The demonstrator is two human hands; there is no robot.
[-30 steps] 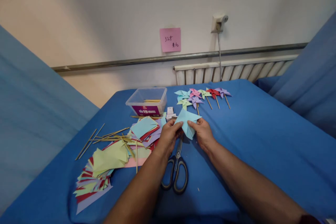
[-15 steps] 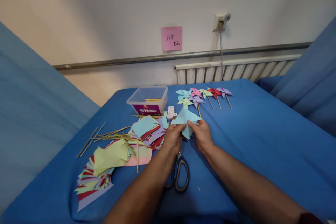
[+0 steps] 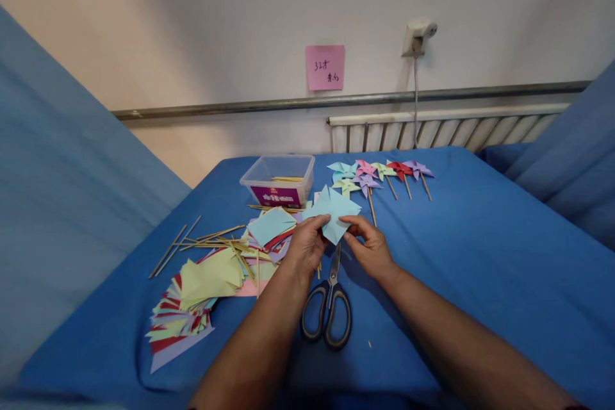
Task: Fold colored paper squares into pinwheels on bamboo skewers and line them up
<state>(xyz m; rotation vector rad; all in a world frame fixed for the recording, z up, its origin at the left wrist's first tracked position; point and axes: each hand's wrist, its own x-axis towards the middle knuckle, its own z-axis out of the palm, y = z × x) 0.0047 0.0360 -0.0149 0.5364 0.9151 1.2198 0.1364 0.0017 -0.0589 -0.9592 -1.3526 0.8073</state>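
A light blue paper piece (image 3: 332, 211), folded into pointed flaps, is held above the blue cloth by both hands. My left hand (image 3: 305, 247) pinches its lower left part. My right hand (image 3: 368, 247) pinches its lower right edge with thumb and forefinger. Black-handled scissors (image 3: 328, 307) lie shut on the cloth just below and between my hands. Left of my left hand sits a heap of coloured paper squares (image 3: 269, 230) with thin wooden sticks (image 3: 211, 242) strewn over it.
A clear plastic box (image 3: 279, 179) holding sticks stands behind the paper. Several finished pinwheels (image 3: 375, 174) lie in a row at the back. Another fan of cut paper (image 3: 187, 307) lies at the front left. A radiator (image 3: 446, 131) and a pink note (image 3: 325, 67) are on the wall.
The blue paper has been turned and raised a little between my hands. My fingers have shifted along its lower edges. The camera view has drifted slightly, the scissors stay put.
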